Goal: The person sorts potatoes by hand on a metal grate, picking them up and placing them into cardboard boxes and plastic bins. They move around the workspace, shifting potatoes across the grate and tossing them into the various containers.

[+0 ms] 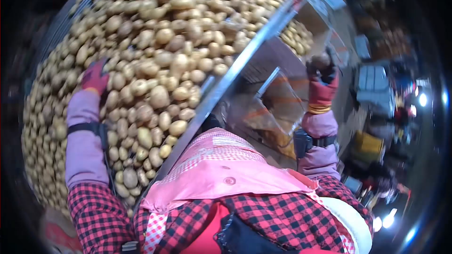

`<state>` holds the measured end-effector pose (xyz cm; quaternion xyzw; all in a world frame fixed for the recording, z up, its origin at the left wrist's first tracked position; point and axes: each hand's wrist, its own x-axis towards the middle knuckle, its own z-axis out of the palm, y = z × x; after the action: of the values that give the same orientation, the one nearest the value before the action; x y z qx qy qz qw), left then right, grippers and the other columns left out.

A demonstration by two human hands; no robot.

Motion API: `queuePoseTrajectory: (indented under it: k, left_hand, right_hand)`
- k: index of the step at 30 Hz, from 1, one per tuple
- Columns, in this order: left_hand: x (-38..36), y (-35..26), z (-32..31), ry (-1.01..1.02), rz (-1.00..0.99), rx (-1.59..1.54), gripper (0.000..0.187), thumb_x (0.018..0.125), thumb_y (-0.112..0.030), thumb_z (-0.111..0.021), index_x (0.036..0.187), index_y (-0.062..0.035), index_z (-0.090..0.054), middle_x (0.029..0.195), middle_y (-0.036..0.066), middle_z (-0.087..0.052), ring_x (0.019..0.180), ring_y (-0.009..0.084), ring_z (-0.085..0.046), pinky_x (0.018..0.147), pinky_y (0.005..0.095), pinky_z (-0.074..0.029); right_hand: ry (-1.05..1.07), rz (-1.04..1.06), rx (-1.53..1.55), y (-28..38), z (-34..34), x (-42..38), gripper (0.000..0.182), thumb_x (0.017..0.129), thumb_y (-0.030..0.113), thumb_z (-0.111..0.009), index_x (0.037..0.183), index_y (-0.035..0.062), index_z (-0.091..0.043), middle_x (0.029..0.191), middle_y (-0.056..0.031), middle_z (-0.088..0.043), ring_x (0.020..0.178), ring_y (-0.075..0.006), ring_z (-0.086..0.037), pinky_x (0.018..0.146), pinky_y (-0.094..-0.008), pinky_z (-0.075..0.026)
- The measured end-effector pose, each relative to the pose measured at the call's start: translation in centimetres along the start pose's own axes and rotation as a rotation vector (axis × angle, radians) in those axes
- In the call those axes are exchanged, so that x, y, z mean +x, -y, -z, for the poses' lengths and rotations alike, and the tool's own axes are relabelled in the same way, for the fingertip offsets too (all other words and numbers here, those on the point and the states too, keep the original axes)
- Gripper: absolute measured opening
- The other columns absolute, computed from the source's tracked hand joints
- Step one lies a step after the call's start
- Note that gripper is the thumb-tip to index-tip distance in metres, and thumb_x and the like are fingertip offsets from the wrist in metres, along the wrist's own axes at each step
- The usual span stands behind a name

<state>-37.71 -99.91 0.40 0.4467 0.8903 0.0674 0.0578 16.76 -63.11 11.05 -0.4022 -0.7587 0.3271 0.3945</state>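
My left hand (95,76), in a red glove, rests among the heaped potatoes (141,84) at the left; whether it grips one is hidden. Out to the right, my right hand (323,77), in a red and dark glove with a yellow cuff, is closed around a potato (320,61). That hand is above and beside an open cardboard box (313,16), near more potatoes (295,37).
A metal rim (235,66) runs diagonally between the potato heap and the boxes. Below my right hand's side stands a box with a clear plastic liner (280,99). White stacked packages (374,87), a yellow crate (369,146) and bright lamps lie farther right.
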Motion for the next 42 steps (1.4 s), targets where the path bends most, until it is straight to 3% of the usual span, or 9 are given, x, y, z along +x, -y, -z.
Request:
queuePoseTrajectory:
  k: [4, 12, 16, 22, 25, 28, 32, 35, 42]
  left_hand:
    - [1.4, -1.6, 1.1, -0.022, 0.019, 0.110, 0.060, 0.079, -0.023, -0.072, 0.137, -0.0183, -0.055, 0.124, 0.019, -0.062, 0.117, 0.0359, -0.057, 0.103, 0.0427, -0.043]
    - [-5.6, -32.7, 2.4, -0.085, -0.673, -0.480, 0.065, 0.074, -0.015, -0.076, 0.133, -0.0010, -0.052, 0.107, 0.016, -0.066, 0.097, 0.0299, -0.064, 0.089, 0.0395, -0.050]
    - [-8.6, -38.9, 3.5, -0.040, -0.933, -0.603, 0.078, 0.076, -0.028, -0.074, 0.142, -0.0022, -0.041, 0.131, 0.020, -0.054, 0.121, 0.0372, -0.052, 0.104, 0.0474, -0.040]
    - [-11.3, -24.3, 3.9, -0.099, -0.711, -0.501, 0.054, 0.078, -0.023, -0.072, 0.126, -0.0023, -0.058, 0.122, 0.020, -0.061, 0.114, 0.0379, -0.057, 0.102, 0.0472, -0.043]
    - [-13.9, -18.0, 4.0, -0.239, -0.463, -0.484, 0.047, 0.081, -0.013, -0.068, 0.126, -0.0013, -0.058, 0.123, 0.017, -0.062, 0.115, 0.0377, -0.057, 0.101, 0.0461, -0.043]
    - [-15.5, -14.6, 4.2, -0.380, -0.223, -0.373, 0.050, 0.081, -0.007, -0.069, 0.129, -0.0008, -0.056, 0.123, 0.019, -0.062, 0.117, 0.0375, -0.057, 0.103, 0.0460, -0.043]
    - [-15.6, -14.7, 3.7, -0.378, -0.197, -0.298, 0.055, 0.081, -0.015, -0.071, 0.133, -0.0026, -0.054, 0.130, 0.018, -0.057, 0.123, 0.0379, -0.052, 0.105, 0.0477, -0.040]
    - [-15.1, -17.7, 4.7, -0.262, -0.163, -0.163, 0.064, 0.080, -0.020, -0.072, 0.137, -0.0031, -0.050, 0.139, 0.019, -0.050, 0.131, 0.0373, -0.045, 0.111, 0.0468, -0.033]
    - [-12.2, -22.1, 2.0, -0.076, -0.253, -0.033, 0.065, 0.081, -0.036, -0.069, 0.140, -0.0180, -0.049, 0.137, 0.016, -0.050, 0.114, 0.0353, -0.054, 0.101, 0.0429, -0.041]
  right_hand:
    - [0.311, -0.470, -0.863, -13.7, 2.5, -10.8, 0.096, 0.065, 0.030, -0.087, 0.144, 0.0034, -0.040, 0.140, -0.0225, -0.049, 0.125, -0.0373, -0.052, 0.106, -0.0397, -0.043]
    - [0.627, -0.795, 1.306, 4.8, -6.6, -10.7, 0.065, 0.096, 0.039, -0.061, 0.146, 0.0043, -0.037, 0.138, -0.0127, -0.048, 0.127, -0.0205, -0.046, 0.109, -0.0369, -0.035]
    - [0.584, -0.610, 0.930, 1.2, -1.9, -10.7, 0.042, 0.101, 0.028, -0.052, 0.135, 0.0047, -0.046, 0.121, -0.0087, -0.059, 0.105, -0.0204, -0.060, 0.092, -0.0345, -0.050]
    - [-0.600, -0.427, 0.341, -19.0, 27.2, -16.5, 0.057, 0.093, 0.036, -0.060, 0.135, -0.0013, -0.048, 0.126, -0.0172, -0.061, 0.109, -0.0281, -0.063, 0.086, -0.0413, -0.057]
    - [-0.026, -1.023, -1.071, -24.8, 29.7, -22.5, 0.072, 0.087, 0.041, -0.067, 0.141, -0.0016, -0.043, 0.128, -0.0173, -0.059, 0.112, -0.0310, -0.060, 0.094, -0.0413, -0.051]
    - [0.214, -0.516, -0.932, -35.1, 23.5, -22.1, 0.079, 0.082, 0.034, -0.074, 0.143, -0.0015, -0.040, 0.120, -0.0165, -0.063, 0.106, -0.0296, -0.062, 0.091, -0.0400, -0.050]
    - [0.305, -0.082, -0.082, -10.3, -4.1, -5.2, 0.063, 0.078, 0.010, -0.073, 0.138, 0.0127, -0.053, 0.135, -0.0141, -0.054, 0.125, -0.0281, -0.051, 0.104, -0.0402, -0.041]
    - [0.737, 0.995, -0.269, 5.8, -20.6, 0.0, 0.058, 0.074, 0.017, -0.073, 0.130, 0.0167, -0.058, 0.135, -0.0129, -0.052, 0.129, -0.0348, -0.046, 0.108, -0.0458, -0.040]
    - [0.893, 1.223, -0.334, 6.2, -30.4, 2.0, 0.057, 0.069, 0.042, -0.076, 0.121, 0.0249, -0.061, 0.106, -0.0070, -0.059, 0.100, -0.0282, -0.060, 0.089, -0.0428, -0.047]
